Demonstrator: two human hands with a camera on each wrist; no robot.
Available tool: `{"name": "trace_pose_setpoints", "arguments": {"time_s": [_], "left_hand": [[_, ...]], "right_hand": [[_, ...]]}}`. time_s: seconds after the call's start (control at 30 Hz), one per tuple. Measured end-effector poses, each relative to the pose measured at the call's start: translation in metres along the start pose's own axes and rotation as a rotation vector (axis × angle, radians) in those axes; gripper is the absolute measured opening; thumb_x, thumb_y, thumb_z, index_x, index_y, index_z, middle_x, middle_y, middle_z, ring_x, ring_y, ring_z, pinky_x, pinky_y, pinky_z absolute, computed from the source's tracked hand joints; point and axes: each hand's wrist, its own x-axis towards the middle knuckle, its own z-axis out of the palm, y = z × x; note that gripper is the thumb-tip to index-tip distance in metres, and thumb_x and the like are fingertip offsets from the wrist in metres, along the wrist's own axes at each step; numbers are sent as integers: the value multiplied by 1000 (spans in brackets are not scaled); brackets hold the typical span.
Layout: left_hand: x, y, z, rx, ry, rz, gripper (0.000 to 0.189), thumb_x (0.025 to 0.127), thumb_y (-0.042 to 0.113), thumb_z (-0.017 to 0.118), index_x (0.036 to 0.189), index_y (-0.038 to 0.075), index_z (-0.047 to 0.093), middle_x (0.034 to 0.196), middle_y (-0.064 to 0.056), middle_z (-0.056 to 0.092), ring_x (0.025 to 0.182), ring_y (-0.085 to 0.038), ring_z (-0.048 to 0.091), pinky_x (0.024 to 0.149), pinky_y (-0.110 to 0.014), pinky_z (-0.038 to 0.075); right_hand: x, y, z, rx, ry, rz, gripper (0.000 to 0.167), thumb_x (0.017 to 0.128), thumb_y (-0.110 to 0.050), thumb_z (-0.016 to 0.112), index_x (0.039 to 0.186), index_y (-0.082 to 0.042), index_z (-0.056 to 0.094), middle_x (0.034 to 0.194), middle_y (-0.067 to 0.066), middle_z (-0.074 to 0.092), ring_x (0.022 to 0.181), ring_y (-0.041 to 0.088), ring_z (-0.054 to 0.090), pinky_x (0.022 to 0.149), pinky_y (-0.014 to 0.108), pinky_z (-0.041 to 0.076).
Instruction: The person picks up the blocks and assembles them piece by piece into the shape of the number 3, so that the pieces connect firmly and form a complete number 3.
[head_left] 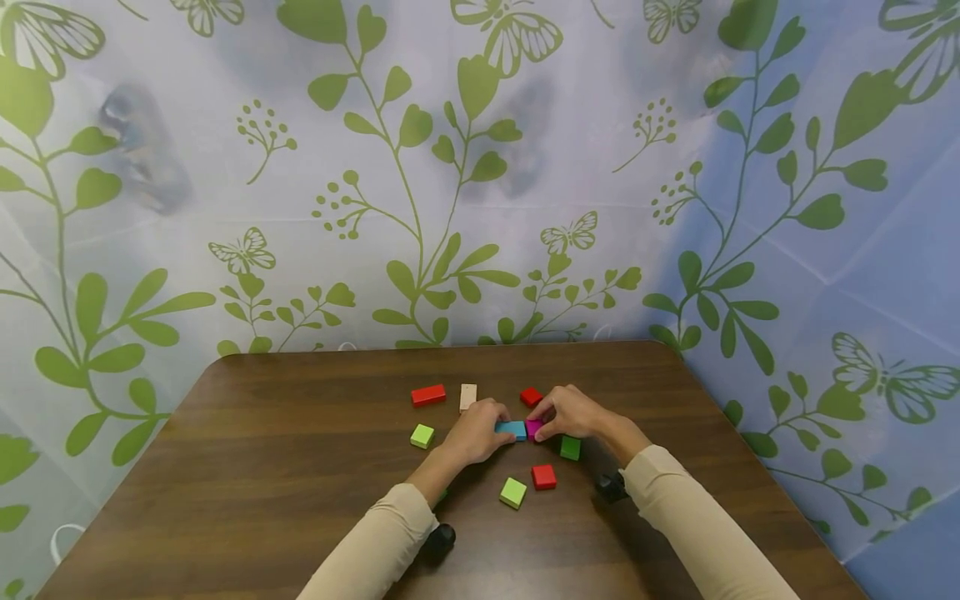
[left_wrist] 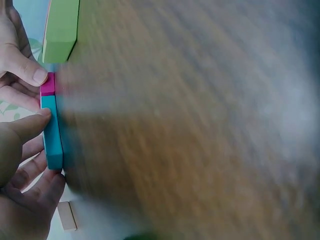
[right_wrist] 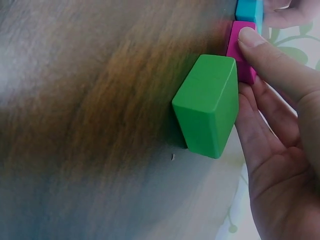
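A blue rectangular block (head_left: 513,430) and a magenta block (head_left: 533,428) lie end to end on the wooden table, touching. My left hand (head_left: 477,432) holds the blue block, thumb on the near side and fingers at its far end in the left wrist view. With thumb and fingers, my right hand (head_left: 572,412) pinches the magenta block. Close beside the right hand stands a dark green block (right_wrist: 207,102), nearer to me than the magenta one. A small red block (head_left: 531,397) sits just beyond the right fingertips, and a beige block (head_left: 468,397) lies behind the left hand.
On the brown table (head_left: 300,467), a long red block (head_left: 428,395) and a lime block (head_left: 422,436) lie left of the hands. Nearer to me are another lime block (head_left: 513,493) and a red block (head_left: 543,477). A leaf-patterned curtain (head_left: 420,167) hangs behind the table.
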Motion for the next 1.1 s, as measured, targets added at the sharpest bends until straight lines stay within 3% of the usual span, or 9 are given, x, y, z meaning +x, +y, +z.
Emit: {"name": "trace_pose_setpoints", "arguments": {"time_s": [0.7,1.1], "left_hand": [[3,3,1,-21,-26,-37,23,89,20,85,102,3,75,97,-6,65,89,-19,60,83,-35,52],[4,2,1,-10,-28,-19,23,89,21,85,102,4,76,97,-6,65,88,-18,60,82,-34,52]], "right_hand": [[-1,-1,3,21,-18,19,27,84,-22,89,109,-13,82,91,-10,73,82,8,65,73,28,55],[1,-1,1,23,-37,1,25,85,-19,88,109,-11,82,91,-8,74,82,8,67,73,27,56]]}}
